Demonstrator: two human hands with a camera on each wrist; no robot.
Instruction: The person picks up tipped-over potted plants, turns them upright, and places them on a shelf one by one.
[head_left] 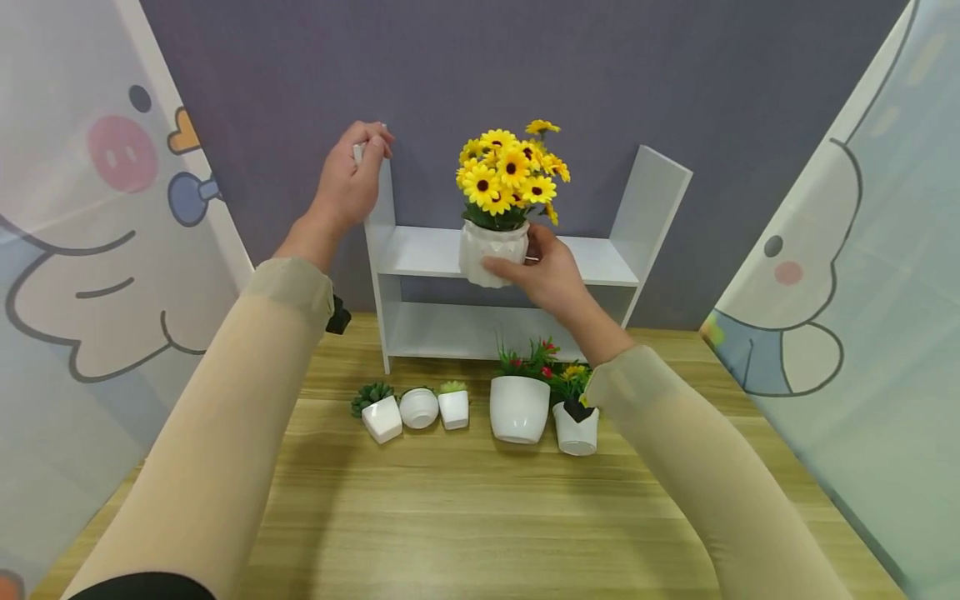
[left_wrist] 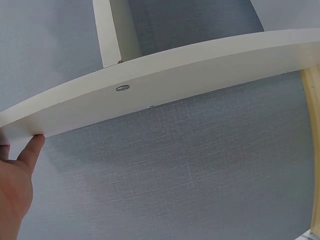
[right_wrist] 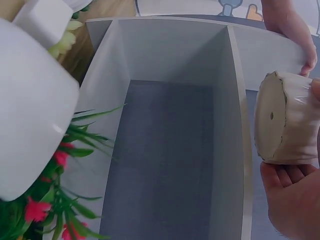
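My right hand [head_left: 551, 268] grips a white ceramic pot [head_left: 480, 254] of yellow artificial sunflowers [head_left: 510, 173], thumb on the front and fingers round the right side. In the head view the pot overlaps the upper board of a white shelf [head_left: 427, 250]. The right wrist view shows the pot's underside [right_wrist: 270, 117] tilted into sight, with a small hole in it. My left hand [head_left: 356, 171] holds the top of the shelf's left side panel [head_left: 381, 200]. In the left wrist view, fingers [left_wrist: 34, 150] of that hand meet the panel's edge [left_wrist: 75, 112].
Before the shelf on the wooden table [head_left: 450, 517] lie small potted succulents [head_left: 382, 418], a larger white pot with red flowers [head_left: 519, 408] and a pot with yellow flowers [head_left: 576, 432]. A grey wall stands behind; cartoon-printed panels [head_left: 795, 250] flank both sides.
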